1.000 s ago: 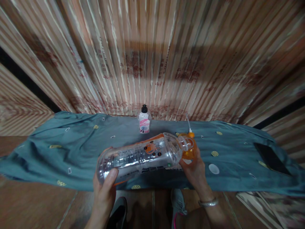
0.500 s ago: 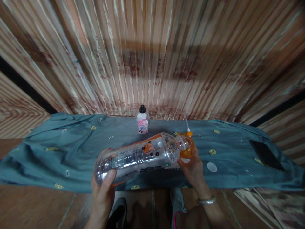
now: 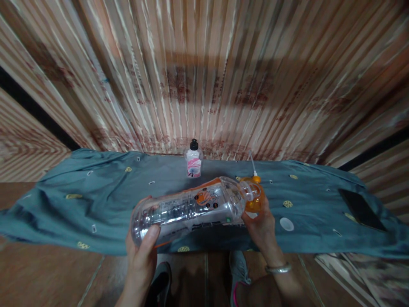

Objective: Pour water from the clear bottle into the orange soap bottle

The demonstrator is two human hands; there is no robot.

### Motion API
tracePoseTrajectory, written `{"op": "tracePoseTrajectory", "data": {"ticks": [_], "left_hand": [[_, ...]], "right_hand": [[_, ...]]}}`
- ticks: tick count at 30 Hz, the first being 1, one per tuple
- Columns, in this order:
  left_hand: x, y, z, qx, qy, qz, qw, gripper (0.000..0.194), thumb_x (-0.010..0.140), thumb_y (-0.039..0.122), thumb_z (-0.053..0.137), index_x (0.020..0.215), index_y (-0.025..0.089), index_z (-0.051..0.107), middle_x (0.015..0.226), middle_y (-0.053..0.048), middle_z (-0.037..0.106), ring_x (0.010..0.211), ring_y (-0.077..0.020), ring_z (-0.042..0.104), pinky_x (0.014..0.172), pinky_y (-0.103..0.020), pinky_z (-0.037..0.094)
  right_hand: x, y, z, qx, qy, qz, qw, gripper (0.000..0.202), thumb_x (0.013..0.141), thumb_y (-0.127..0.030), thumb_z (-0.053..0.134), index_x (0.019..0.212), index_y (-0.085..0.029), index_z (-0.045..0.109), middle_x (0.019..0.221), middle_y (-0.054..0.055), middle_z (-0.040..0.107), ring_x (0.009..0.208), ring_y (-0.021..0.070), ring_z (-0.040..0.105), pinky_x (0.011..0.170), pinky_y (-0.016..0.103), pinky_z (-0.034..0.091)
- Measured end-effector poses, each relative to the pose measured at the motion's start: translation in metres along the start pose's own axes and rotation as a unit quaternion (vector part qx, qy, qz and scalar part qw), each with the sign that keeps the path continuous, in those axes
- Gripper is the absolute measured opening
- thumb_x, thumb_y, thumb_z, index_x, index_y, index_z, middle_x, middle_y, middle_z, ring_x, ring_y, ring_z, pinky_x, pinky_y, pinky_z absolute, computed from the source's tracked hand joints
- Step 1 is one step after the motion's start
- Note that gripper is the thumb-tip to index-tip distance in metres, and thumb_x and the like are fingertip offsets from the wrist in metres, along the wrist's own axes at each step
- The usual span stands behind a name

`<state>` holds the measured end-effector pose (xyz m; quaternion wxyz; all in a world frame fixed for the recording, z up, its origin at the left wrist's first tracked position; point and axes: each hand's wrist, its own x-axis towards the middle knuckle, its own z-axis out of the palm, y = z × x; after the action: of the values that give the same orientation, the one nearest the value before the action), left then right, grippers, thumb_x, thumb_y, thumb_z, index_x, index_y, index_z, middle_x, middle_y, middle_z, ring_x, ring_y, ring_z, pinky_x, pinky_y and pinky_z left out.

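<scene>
While our left grip (image 3: pixel 140 256) is wrapped around the base of a large clear plastic bottle (image 3: pixel 185 213), thumb on top, our right grip (image 3: pixel 263 228) grasps a translucent orange bottle (image 3: pixel 256 206) just behind the clear one's neck. We hold the large bottle over the front part of the counter (image 3: pixel 319 221), lying over, neck toward the right end and slightly toward the back edge. We cannot tell whether the two bottles touch. A thin pale tube (image 3: pixel 252 164) rises from the orange bottle's top, and a silver bracelet (image 3: pixel 277 268) rings our right wrist. Beyond the clear bottle, a pink-labelled bottle (image 3: pixel 193 166) with a black cap stands upright near the back edge. Right of our right grip lies a white disc (image 3: pixel 286 224), nearer the front edge; toward the right end we see a black phone-like slab (image 3: pixel 361 209). Teal cloth (image 3: pixel 105 179) drapes the counter; a pleated curtain (image 3: pixel 204 64) hangs behind its back edge.
</scene>
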<state>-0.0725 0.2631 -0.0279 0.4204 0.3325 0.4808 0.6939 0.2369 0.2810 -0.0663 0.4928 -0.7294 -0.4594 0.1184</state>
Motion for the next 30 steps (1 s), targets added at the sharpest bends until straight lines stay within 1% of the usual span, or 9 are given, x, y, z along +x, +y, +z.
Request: {"op": "tracePoseTrajectory", "data": {"ticks": [3,6,9,14,18,21,23,26,30], "left_hand": [[0.000,-0.001,-0.001,0.009,-0.003,0.010,1.000,0.074,0.075,0.056,0.095,0.138,0.023,0.077,0.131,-0.011,0.081,0.132,-0.0395,0.071,0.125,-0.052,0.048],[-0.001,-0.002,-0.001,0.016,0.000,0.016,1.000,0.074,0.075,0.056,0.095,0.138,0.023,0.078,0.131,-0.011,0.080,0.130,-0.0389,0.072,0.123,-0.051,0.050],[-0.001,-0.003,-0.001,0.016,0.003,0.020,1.000,0.073,0.075,0.057,0.095,0.137,0.023,0.078,0.129,-0.010,0.081,0.127,-0.0378,0.073,0.120,-0.050,0.052],[0.000,-0.003,-0.002,0.002,0.003,0.010,1.000,0.072,0.074,0.056,0.096,0.136,0.024,0.079,0.128,-0.010,0.081,0.125,-0.0376,0.074,0.119,-0.051,0.053],[-0.001,-0.001,-0.001,0.004,-0.001,0.012,1.000,0.071,0.074,0.056,0.096,0.135,0.024,0.079,0.130,-0.010,0.081,0.129,-0.0376,0.072,0.122,-0.051,0.051],[-0.003,0.002,0.003,0.013,-0.001,0.014,1.000,0.070,0.074,0.058,0.095,0.132,0.022,0.080,0.132,-0.011,0.080,0.131,-0.0375,0.071,0.124,-0.051,0.048],[-0.005,0.004,0.007,0.013,0.013,0.012,1.000,0.072,0.073,0.060,0.095,0.132,0.021,0.079,0.129,-0.012,0.080,0.127,-0.0372,0.071,0.124,-0.052,0.047],[-0.005,0.005,0.010,0.013,0.021,0.008,1.000,0.073,0.071,0.060,0.095,0.130,0.021,0.079,0.124,-0.011,0.081,0.121,-0.0366,0.072,0.119,-0.052,0.051],[-0.004,0.003,0.009,0.009,0.022,0.005,1.000,0.069,0.071,0.057,0.096,0.129,0.023,0.079,0.119,-0.008,0.079,0.117,-0.0355,0.073,0.115,-0.050,0.053]], "right_hand": [[0.000,0.000,-0.001,-0.004,-0.003,0.002,1.000,0.098,0.075,-0.067,0.080,0.157,-0.019,0.058,0.144,0.019,0.077,0.126,0.0404,0.079,0.104,0.055,0.066],[0.000,0.002,0.000,-0.005,0.002,-0.001,1.000,0.100,0.075,-0.066,0.080,0.159,-0.017,0.056,0.140,0.020,0.080,0.122,0.0403,0.080,0.102,0.054,0.067],[0.001,0.001,0.000,0.000,0.004,-0.009,1.000,0.097,0.076,-0.066,0.079,0.157,-0.017,0.058,0.138,0.020,0.080,0.119,0.0399,0.082,0.101,0.054,0.067],[0.000,-0.001,-0.001,-0.007,0.009,-0.004,1.000,0.097,0.075,-0.068,0.076,0.155,-0.016,0.059,0.133,0.021,0.082,0.115,0.0418,0.083,0.099,0.057,0.068],[0.001,-0.002,-0.001,-0.010,0.011,-0.008,1.000,0.096,0.076,-0.068,0.076,0.155,-0.016,0.058,0.135,0.021,0.082,0.116,0.0416,0.083,0.098,0.056,0.069],[0.001,-0.001,0.000,-0.013,0.013,-0.016,1.000,0.097,0.076,-0.068,0.076,0.156,-0.015,0.058,0.137,0.021,0.081,0.117,0.0405,0.083,0.099,0.054,0.069],[0.002,0.002,-0.001,-0.015,0.011,-0.021,1.000,0.095,0.077,-0.067,0.077,0.156,-0.017,0.059,0.136,0.019,0.082,0.115,0.0390,0.084,0.098,0.052,0.069],[0.006,0.012,-0.003,-0.026,0.004,-0.038,0.999,0.095,0.079,-0.065,0.080,0.158,-0.017,0.057,0.136,0.019,0.083,0.115,0.0382,0.084,0.098,0.050,0.070],[0.013,0.026,-0.007,-0.040,-0.014,-0.058,0.997,0.094,0.080,-0.061,0.082,0.159,-0.019,0.056,0.141,0.018,0.081,0.119,0.0379,0.083,0.099,0.050,0.069]]}}
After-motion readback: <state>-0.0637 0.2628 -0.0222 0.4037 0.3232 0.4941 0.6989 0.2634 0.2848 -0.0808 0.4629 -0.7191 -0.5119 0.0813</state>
